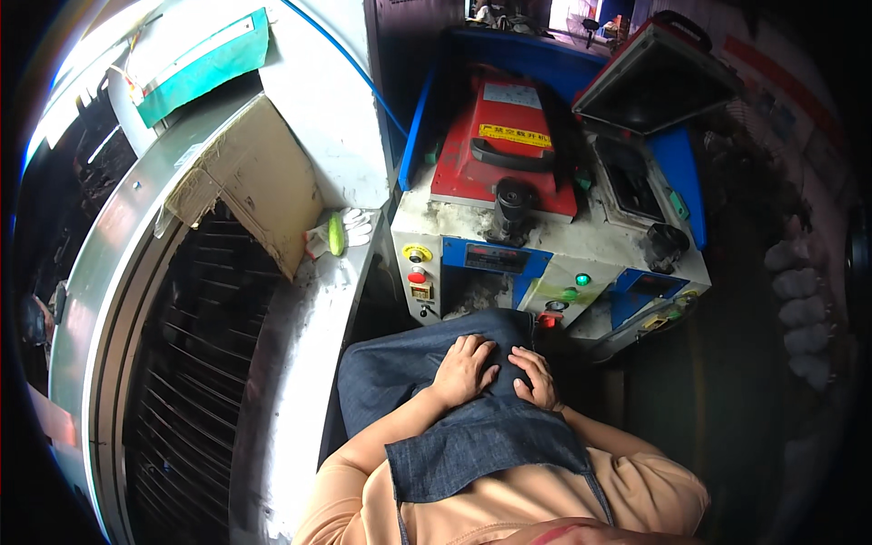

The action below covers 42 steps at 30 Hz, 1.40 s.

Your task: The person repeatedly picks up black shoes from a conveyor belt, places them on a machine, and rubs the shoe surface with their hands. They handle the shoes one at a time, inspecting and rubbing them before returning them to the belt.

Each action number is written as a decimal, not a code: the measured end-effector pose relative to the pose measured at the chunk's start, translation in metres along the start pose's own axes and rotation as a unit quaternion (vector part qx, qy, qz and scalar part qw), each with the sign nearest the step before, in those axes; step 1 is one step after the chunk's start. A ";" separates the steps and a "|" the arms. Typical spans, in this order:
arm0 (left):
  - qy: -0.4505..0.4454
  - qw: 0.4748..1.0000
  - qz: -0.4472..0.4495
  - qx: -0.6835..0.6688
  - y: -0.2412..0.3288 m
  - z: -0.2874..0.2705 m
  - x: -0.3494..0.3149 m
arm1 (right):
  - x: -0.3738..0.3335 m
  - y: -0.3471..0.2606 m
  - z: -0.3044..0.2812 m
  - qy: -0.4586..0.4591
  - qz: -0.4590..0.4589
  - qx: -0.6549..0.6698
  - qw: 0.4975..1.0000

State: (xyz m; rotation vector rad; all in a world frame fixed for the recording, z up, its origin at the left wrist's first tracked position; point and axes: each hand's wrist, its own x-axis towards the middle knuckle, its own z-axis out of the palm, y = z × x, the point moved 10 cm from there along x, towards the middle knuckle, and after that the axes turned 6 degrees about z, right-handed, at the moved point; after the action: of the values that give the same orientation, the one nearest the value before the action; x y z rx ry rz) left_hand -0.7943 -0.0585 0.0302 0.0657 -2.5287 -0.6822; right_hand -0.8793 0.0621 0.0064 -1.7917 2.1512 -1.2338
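Note:
My left hand (464, 371) lies on my lap, palm down, its fingers loosely stretched over a dark denim apron (486, 440). A short way to its right, my right hand (536, 378) rests on the same cloth with its fingers slightly apart. Neither hand holds anything. Beyond my knees stands a white machine with a shut red lid (505, 145) that has a black handle. To its right, a second red-edged lid (656, 74) is raised over a dark opening (627, 177).
On the machine's front are a red button (416, 275), a green light (582, 280) and black knobs (513, 204). At left runs a conveyor (195, 363) with dark crossbars, partly under cardboard (245, 168). A green-and-white glove (337, 234) lies on its metal ledge (304, 363).

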 end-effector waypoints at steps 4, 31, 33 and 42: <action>0.002 1.000 -0.005 -0.023 -0.006 0.001 -0.001 | 0.000 0.002 0.001 -0.001 0.006 0.001 1.000; -0.004 0.999 -0.024 -0.044 -0.016 0.007 -0.004 | -0.002 0.007 0.003 -0.003 0.003 -0.002 1.000; -0.004 0.999 -0.025 -0.044 -0.017 0.008 -0.003 | -0.001 0.007 0.002 0.000 0.003 0.001 1.000; 0.018 0.998 -0.009 -0.054 -0.014 0.000 -0.002 | 0.004 0.005 0.000 0.011 -0.016 -0.001 1.000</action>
State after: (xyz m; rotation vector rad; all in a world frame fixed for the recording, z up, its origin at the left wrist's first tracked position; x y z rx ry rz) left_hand -0.7937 -0.0708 0.0221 0.0623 -2.4545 -0.8166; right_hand -0.8843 0.0586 0.0052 -1.8295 2.1432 -1.2654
